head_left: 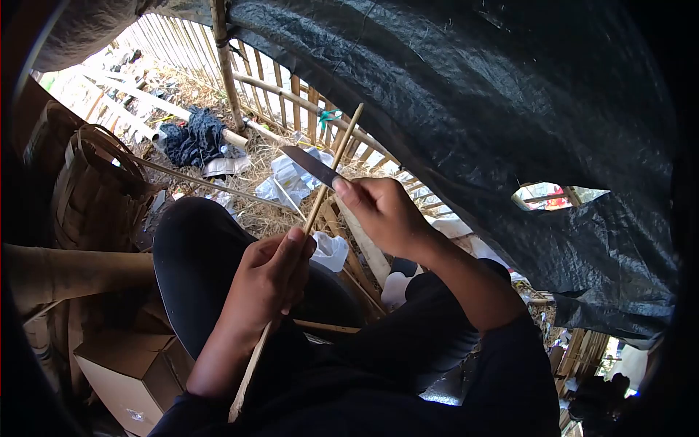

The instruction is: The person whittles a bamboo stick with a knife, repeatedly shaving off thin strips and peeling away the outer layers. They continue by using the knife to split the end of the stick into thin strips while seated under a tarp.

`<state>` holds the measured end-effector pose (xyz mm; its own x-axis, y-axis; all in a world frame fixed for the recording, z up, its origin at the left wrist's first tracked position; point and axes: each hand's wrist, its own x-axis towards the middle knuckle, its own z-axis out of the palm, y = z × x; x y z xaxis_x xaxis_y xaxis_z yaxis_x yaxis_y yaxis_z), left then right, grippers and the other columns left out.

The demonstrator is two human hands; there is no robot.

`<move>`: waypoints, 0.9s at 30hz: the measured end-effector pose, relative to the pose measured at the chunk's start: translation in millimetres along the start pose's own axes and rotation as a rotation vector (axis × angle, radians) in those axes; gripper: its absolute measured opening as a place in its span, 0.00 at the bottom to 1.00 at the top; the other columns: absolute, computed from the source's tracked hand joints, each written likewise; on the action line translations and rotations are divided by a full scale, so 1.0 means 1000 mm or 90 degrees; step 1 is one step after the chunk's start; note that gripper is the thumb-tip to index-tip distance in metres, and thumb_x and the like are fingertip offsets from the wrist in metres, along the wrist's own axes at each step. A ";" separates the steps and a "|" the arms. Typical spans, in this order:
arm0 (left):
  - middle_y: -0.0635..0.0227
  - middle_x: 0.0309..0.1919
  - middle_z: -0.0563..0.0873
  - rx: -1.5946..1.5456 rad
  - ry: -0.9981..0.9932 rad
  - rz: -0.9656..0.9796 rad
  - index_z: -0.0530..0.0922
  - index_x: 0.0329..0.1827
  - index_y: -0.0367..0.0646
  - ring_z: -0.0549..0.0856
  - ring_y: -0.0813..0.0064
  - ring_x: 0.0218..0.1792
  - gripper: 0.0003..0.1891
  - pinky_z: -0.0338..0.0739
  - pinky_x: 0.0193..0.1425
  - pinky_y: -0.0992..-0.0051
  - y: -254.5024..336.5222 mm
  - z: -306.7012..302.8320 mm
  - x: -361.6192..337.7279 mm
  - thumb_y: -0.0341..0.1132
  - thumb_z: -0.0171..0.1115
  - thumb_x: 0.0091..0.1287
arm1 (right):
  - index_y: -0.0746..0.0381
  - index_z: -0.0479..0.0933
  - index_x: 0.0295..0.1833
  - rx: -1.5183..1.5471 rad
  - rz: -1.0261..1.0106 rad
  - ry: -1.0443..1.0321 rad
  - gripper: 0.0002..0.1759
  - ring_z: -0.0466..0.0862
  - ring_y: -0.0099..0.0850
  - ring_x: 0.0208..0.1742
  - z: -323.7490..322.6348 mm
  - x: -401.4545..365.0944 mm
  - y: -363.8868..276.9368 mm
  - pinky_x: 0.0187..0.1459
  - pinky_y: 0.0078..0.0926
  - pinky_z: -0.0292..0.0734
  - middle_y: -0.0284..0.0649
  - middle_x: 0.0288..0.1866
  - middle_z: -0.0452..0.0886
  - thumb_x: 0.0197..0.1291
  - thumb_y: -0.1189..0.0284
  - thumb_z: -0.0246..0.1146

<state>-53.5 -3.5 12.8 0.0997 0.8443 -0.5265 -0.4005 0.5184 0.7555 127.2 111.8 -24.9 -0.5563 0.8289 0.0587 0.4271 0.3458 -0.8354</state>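
Observation:
My left hand (pixel 271 273) is closed round a long thin bamboo strip (pixel 320 195), which slants from my lap up to the right past my fingers. In my right hand (pixel 384 213) is a knife (pixel 309 164), its dark blade pointing up and left across the strip. The blade appears to touch the strip a little above my left hand. My right thumb lies along the base of the blade, and the handle is hidden in my fist. A thin pale sliver stands off the strip near my left thumb.
A cardboard box (pixel 120 371) sits at lower left below a thick bamboo pole (pixel 80 273). Woven baskets (pixel 102 186) stand at left. Plastic bags (pixel 291 175), straw and a dark cloth (pixel 195 137) lie ahead. Black sheeting (pixel 466 95) hangs at right beside a bamboo fence (pixel 291 95).

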 end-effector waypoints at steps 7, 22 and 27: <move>0.78 0.14 0.68 0.036 -0.015 0.013 0.76 0.37 0.39 0.63 0.88 0.12 0.21 0.58 0.16 0.83 -0.008 -0.001 0.004 0.49 0.49 0.78 | 0.64 0.70 0.22 -0.019 0.037 -0.066 0.30 0.63 0.16 0.23 -0.003 -0.004 -0.011 0.25 0.26 0.61 0.26 0.17 0.64 0.74 0.54 0.54; 0.78 0.14 0.68 0.044 0.020 0.030 0.76 0.36 0.38 0.62 0.87 0.12 0.21 0.56 0.16 0.82 -0.002 0.002 0.003 0.48 0.50 0.78 | 0.64 0.73 0.25 0.022 0.105 -0.086 0.28 0.67 0.19 0.21 -0.018 -0.008 -0.018 0.25 0.27 0.65 0.30 0.16 0.70 0.74 0.54 0.53; 0.77 0.13 0.68 0.052 0.015 0.009 0.76 0.36 0.38 0.63 0.87 0.11 0.21 0.57 0.16 0.83 -0.003 0.007 0.005 0.49 0.50 0.78 | 0.64 0.72 0.23 -0.135 0.132 0.175 0.29 0.65 0.21 0.21 -0.029 0.008 0.005 0.26 0.29 0.62 0.32 0.17 0.67 0.74 0.53 0.54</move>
<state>-45.4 0.4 10.2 0.0728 0.8491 -0.5231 -0.3254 0.5160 0.7923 145.5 132.6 -12.8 -0.2443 0.9672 0.0691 0.6633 0.2187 -0.7157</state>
